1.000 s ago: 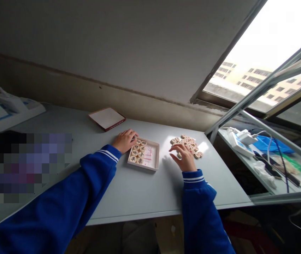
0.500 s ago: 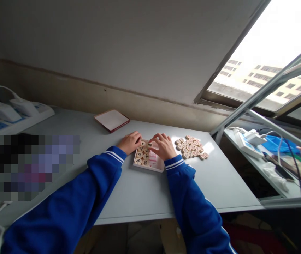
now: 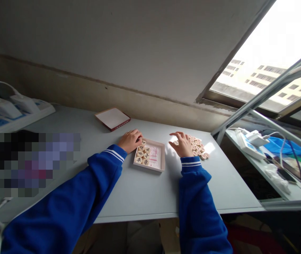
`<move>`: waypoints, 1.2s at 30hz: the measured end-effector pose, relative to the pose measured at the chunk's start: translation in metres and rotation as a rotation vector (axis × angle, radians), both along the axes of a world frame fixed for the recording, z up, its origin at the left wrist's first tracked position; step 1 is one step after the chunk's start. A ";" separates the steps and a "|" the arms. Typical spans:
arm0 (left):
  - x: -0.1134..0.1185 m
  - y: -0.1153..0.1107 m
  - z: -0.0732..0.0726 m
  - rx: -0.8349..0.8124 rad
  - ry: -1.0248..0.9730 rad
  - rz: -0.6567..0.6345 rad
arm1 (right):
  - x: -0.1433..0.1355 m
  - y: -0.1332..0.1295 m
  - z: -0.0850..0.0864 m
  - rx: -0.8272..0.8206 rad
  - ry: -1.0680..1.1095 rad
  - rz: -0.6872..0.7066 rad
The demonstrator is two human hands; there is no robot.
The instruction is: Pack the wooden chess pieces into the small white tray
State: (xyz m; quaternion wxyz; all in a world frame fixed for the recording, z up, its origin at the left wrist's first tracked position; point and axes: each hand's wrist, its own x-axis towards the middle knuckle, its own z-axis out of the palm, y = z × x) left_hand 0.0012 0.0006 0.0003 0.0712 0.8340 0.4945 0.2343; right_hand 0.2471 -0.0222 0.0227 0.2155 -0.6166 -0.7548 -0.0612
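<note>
A shallow open box [image 3: 162, 155] lies on the table in front of me. Round wooden Chinese chess pieces [image 3: 140, 154] fill its left side in two columns. A pink printed sheet [image 3: 153, 157] shows on the bare right part of its floor. My left hand [image 3: 130, 141] is closed over the box's upper left edge, fingers bent beside the top piece. My right hand [image 3: 182, 145] is over the left side of a pile of loose chess pieces [image 3: 198, 146], thumb and forefinger spread, with no piece visibly gripped. Part of the pile is hidden beneath it.
A box lid [image 3: 113, 119] with a dark red side lies upturned near the wall. A power strip [image 3: 28, 114] with plugs stands at the left, beside a blurred-out area. Past a metal frame bar [image 3: 235, 118] at right is another cluttered table.
My right hand has moved right, from above the box to the pile. The piece near its fingers at the box's top right no longer shows there. My left hand stays put.
</note>
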 end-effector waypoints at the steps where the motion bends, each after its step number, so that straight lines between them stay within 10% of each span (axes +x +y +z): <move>1: 0.000 0.000 0.000 0.007 -0.001 0.005 | -0.010 -0.002 0.002 -0.045 0.036 0.132; 7: -0.002 0.001 -0.001 0.021 -0.014 0.044 | -0.064 -0.015 -0.005 -0.311 0.027 0.462; 18: -0.004 0.004 -0.003 0.055 -0.020 0.057 | -0.060 -0.011 -0.011 -0.138 0.069 0.336; 31: -0.005 0.003 0.000 0.038 -0.009 0.135 | 0.009 -0.010 -0.003 -0.019 -0.193 -0.132; 36: -0.005 0.004 -0.001 0.033 -0.016 0.124 | -0.025 -0.014 0.005 -0.085 0.070 0.267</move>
